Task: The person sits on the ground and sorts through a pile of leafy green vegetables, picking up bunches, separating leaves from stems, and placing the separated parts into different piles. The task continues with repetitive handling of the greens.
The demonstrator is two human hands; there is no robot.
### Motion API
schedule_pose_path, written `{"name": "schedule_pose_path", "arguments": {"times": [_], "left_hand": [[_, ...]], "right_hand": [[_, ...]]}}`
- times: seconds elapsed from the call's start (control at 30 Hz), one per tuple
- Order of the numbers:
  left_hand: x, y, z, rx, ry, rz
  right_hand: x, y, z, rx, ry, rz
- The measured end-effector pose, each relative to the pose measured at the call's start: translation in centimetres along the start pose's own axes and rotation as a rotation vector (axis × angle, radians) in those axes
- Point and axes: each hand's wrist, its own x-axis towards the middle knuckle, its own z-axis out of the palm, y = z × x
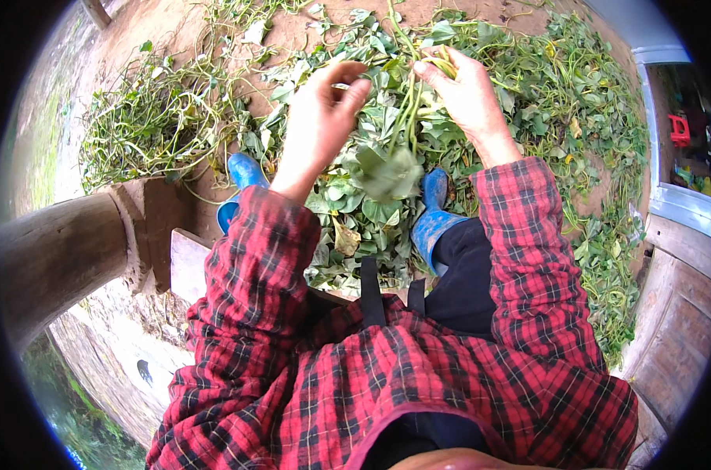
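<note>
My right hand (470, 97) pinches a small bundle of green vine stems (413, 106) between thumb and fingers. Several yellowish stems (442, 63) loop within its grip. From the bundle the stems hang down, and a leaf (387, 173) at their lower end is blurred. My left hand (323, 111) is raised to the left of the bundle, apart from it. Its fingers are curled with a gap to the thumb, and nothing shows between them. Below both hands a heap of cut leafy vines (361, 197) lies between my blue rubber boots.
A tangle of mostly bare vine stems (161, 117) lies on the dirt floor at left. More leafy vines (567, 94) spread along the right. A round wooden post or beam (64, 252) juts in at left. At right are wooden boards (678, 305) and a pale-framed opening (652, 117).
</note>
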Motion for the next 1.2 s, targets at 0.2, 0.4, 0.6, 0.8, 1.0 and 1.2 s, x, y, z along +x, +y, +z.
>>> {"name": "schedule_pose_path", "arguments": {"times": [0.2, 0.4, 0.6, 0.8, 1.0, 1.2], "left_hand": [[-0.6, 1.1, 0.2, -0.111, -0.28, -0.119], [-0.6, 0.5, 1.0, -0.387, -0.371, -0.234], [-0.7, 0.9, 0.3, -0.794, -0.443, -0.397], [-0.4, 0.0, 0.3, -0.906, -0.472, -0.25], [-0.3, 0.3, 0.3, -0.626, -0.38, -0.29], [-0.2, 0.4, -0.8, -0.405, -0.249, -0.179]], "right_hand": [[-0.5, -1.5, 0.1, 0.264, -0.078, 0.145], [0.0, -0.9, 0.4, 0.105, -0.064, -0.018], [1.6, 2.4, -4.8, 0.025, 0.235, 0.005], [-1.4, -2.8, -0.8, 0.595, -0.257, 0.373], [-1.4, -3.2, -0.2, 0.572, -0.244, 0.407], [-1.2, -2.6, -0.4, 0.445, -0.118, 0.333]]}}
